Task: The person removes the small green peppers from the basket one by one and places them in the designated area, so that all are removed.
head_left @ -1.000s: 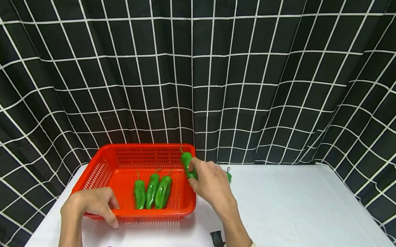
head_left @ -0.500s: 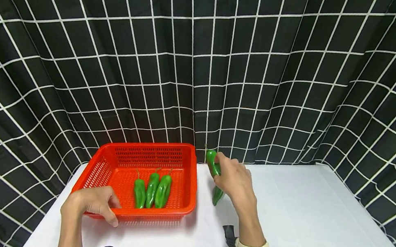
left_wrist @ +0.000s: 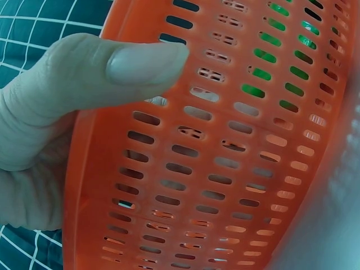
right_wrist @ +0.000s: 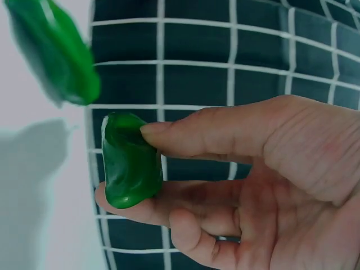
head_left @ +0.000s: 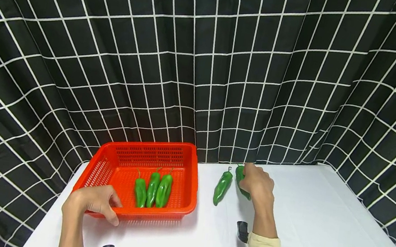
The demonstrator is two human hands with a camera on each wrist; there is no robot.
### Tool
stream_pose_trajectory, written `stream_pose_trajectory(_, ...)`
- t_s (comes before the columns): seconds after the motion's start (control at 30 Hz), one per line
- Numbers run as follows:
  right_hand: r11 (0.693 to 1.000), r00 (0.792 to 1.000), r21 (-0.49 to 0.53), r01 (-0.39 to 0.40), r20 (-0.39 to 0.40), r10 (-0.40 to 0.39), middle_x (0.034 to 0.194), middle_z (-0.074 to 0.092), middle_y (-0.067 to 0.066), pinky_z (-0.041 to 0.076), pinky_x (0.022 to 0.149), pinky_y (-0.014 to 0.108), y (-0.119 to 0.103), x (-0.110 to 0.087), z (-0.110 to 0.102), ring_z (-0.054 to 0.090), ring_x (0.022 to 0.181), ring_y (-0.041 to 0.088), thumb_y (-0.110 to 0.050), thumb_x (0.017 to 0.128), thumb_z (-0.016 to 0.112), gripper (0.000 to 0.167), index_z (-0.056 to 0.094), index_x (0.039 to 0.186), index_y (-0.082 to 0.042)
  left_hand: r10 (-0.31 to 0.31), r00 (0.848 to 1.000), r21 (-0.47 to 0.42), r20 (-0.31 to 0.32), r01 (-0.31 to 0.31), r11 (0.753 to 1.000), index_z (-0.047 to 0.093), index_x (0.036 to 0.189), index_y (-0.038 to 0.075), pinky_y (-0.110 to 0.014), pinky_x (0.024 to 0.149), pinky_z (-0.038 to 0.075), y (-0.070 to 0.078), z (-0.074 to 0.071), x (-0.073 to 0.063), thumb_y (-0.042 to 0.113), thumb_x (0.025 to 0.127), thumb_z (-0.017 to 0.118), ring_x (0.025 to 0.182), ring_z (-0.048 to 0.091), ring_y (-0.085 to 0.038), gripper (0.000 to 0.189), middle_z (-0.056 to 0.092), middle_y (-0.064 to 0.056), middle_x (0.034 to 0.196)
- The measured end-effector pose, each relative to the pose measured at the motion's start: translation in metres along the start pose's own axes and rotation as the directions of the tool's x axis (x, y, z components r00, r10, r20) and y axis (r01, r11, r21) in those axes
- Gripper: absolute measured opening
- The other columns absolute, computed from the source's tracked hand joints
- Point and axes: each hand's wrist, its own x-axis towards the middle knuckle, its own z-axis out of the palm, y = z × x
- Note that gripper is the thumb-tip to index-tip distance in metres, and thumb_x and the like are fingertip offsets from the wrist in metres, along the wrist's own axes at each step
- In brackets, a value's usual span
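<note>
My left hand (head_left: 97, 202) grips the near left rim of a red plastic basket (head_left: 151, 215), its thumb on the outer wall, as the left wrist view also shows. Three green peppers (head_left: 152, 190) lie side by side inside. To the right of the basket, my right hand (head_left: 258, 183) pinches another green pepper (right_wrist: 132, 160) between thumb and fingers, close over the white table. Just left of that hand, a further green pepper (head_left: 222, 187) lies on the cloth, stem pointing away from me; part of it shows at the upper left of the right wrist view.
A white cloth (head_left: 319, 221) covers the table. Dark curtains (head_left: 240, 83) with a white grid hang behind it and along both sides, close to the table's back edge. A black strap end (head_left: 242, 231) sticks out beside my right wrist.
My right hand has carried its pepper from the basket's right edge out to the right, past the pepper on the cloth, and lower. The left hand and basket have stayed in place.
</note>
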Motion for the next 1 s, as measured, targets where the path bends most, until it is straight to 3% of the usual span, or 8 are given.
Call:
stream_pose_trajectory(0.27, 0.996, 0.987, -0.016, -0.088, 0.132, 0.089, 0.081, 0.070, 0.027, 0.057, 0.057, 0.040, 0.014, 0.007, 0.018, 0.069, 0.065, 0.033, 0.005, 0.068, 0.075, 0.047, 0.065, 0.113, 0.016, -0.013, 1.000, 0.006, -0.006, 0.013, 1.000, 0.082, 0.101, 0.010, -0.034, 0.078, 0.048, 0.001, -0.001, 0.000, 0.017, 0.064, 0.089, 0.088, 0.058, -0.016, 0.037, 0.076, 0.000, 0.097)
stream_pose_trajectory(0.47, 0.992, 0.964, -0.011, -0.125, 0.234, 0.124, 0.079, 0.070, 0.024, 0.057, 0.055, 0.035, 0.018, 0.011, 0.029, 0.071, 0.064, 0.031, 0.003, 0.069, 0.076, 0.042, 0.066, 0.107, 0.016, -0.033, 0.999, 0.005, -0.005, 0.033, 0.999, 0.082, 0.100, 0.013, -0.034, 0.079, 0.047, 0.002, 0.000, 0.000, 0.017, 0.064, 0.089, 0.090, 0.058, -0.016, 0.036, 0.076, 0.001, 0.097)
stream_pose_trajectory(0.73, 0.993, 0.968, 0.031, -0.114, 0.229, 0.104, 0.081, 0.069, 0.025, 0.058, 0.054, 0.033, 0.020, 0.017, 0.038, 0.072, 0.065, 0.031, 0.001, 0.067, 0.079, 0.046, 0.065, 0.109, 0.015, -0.023, 1.000, 0.000, -0.007, 0.023, 1.000, 0.082, 0.101, 0.011, -0.034, 0.079, 0.047, 0.002, -0.002, 0.001, 0.017, 0.065, 0.089, 0.090, 0.058, -0.016, 0.038, 0.076, 0.000, 0.098)
stream_pose_trajectory(1.0, 0.995, 0.957, 0.044, -0.087, 0.282, 0.072, 0.084, 0.071, 0.019, 0.057, 0.064, 0.036, 0.020, 0.021, 0.039, 0.073, 0.072, 0.030, -0.007, 0.073, 0.081, 0.041, 0.066, 0.107, 0.010, 0.010, 1.000, -0.011, 0.006, -0.010, 1.000, 0.082, 0.101, 0.010, -0.035, 0.079, 0.049, 0.001, -0.002, -0.001, 0.016, 0.064, 0.088, 0.089, 0.058, -0.017, 0.038, 0.076, -0.001, 0.097)
